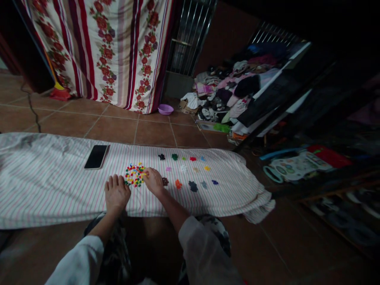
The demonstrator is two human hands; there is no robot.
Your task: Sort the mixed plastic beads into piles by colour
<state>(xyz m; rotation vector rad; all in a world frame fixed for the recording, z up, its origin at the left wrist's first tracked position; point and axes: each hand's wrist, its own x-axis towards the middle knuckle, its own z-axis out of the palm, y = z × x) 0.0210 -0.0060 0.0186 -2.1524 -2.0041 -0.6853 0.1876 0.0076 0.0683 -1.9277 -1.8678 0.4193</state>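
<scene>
A loose patch of small multicoloured pieces (pixel 135 174), red, yellow, green, white and blue, lies on a striped cloth (pixel 59 186). My left hand (pixel 117 193) rests flat on the cloth at the patch's left edge, fingers stretched out. At the patch's right edge my right hand (pixel 152 180) has its thumb and fingers pinched together; whatever is between the fingertips is too small to make out. Right of it, little piles sorted by colour stand in rows, among them a black pile (pixel 161 156), an orange pile (pixel 178 184) and a dark grey pile (pixel 192 186).
A phone (pixel 96 157) lies on the cloth to the left. Beyond are a floral curtain (pixel 118 51), a purple basin (pixel 165 109), a red broom (pixel 60 93) and a heap of clothes (pixel 231 87). Dark shelving (pixel 341 198) stands at the right.
</scene>
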